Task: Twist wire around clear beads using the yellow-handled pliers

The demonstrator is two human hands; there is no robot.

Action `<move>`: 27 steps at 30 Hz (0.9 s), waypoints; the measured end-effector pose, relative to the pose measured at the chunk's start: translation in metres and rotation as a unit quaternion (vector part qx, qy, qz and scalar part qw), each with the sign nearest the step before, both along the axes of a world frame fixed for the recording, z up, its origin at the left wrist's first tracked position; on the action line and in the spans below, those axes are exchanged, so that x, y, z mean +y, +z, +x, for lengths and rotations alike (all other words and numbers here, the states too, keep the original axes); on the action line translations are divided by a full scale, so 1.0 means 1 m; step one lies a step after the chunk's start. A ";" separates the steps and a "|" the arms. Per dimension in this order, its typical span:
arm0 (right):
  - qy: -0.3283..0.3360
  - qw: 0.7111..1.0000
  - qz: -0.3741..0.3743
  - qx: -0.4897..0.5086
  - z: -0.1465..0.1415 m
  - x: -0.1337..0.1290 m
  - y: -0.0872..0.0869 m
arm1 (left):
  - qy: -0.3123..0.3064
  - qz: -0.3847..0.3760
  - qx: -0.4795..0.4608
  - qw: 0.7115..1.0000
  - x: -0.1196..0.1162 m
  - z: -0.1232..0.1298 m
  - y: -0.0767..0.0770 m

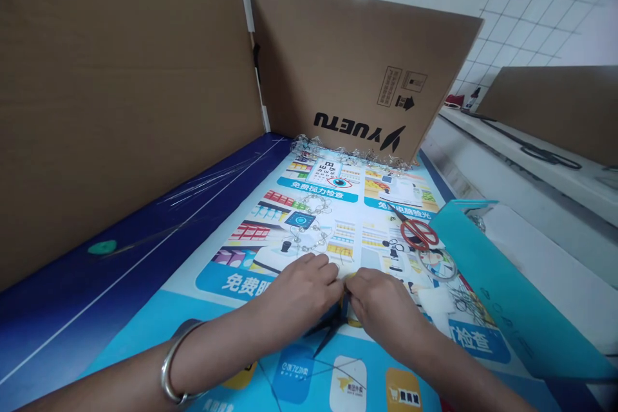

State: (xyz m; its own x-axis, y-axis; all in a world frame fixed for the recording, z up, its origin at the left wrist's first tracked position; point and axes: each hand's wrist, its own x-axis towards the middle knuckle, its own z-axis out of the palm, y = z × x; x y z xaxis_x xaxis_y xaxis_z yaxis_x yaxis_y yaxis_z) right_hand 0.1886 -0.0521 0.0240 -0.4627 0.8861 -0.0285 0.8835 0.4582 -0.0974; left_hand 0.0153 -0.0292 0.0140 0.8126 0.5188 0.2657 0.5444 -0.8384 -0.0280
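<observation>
Left hand (300, 286) and right hand (383, 312) together, fingertips pinching a small bit (348, 286) over the poster (174, 296), maybe wire, tough to tell from here. Beaded strand (309, 225) loose mid-poster, more tangled strand (338, 151) by the box (367, 64), red scissors (418, 235) off to the right.

Red-handled scissors (419, 235), YUETU cardboard carton (367, 64)
</observation>
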 end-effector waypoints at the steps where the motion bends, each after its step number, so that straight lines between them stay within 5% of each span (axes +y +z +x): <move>1: -0.001 1.000 0.002 -0.006 0.000 0.000 -0.001 | -0.001 0.009 0.007 1.000 0.000 0.001 -0.001; 13: -0.025 0.998 0.041 -0.031 -0.010 0.017 -0.003 | 0.083 -0.030 0.014 0.996 0.010 0.002 -0.007; 18: -0.055 0.994 0.043 0.087 -0.008 0.031 -0.009 | 0.149 -0.080 -0.077 0.983 0.022 -0.004 -0.013; 23: -0.088 0.955 -0.006 0.282 -0.004 0.040 -0.017 | 0.162 -0.201 -0.244 0.935 0.032 -0.006 -0.020; 27: -0.144 0.887 -0.103 0.427 -0.006 0.040 -0.025 | 0.184 -0.324 -0.348 0.861 0.035 -0.005 -0.025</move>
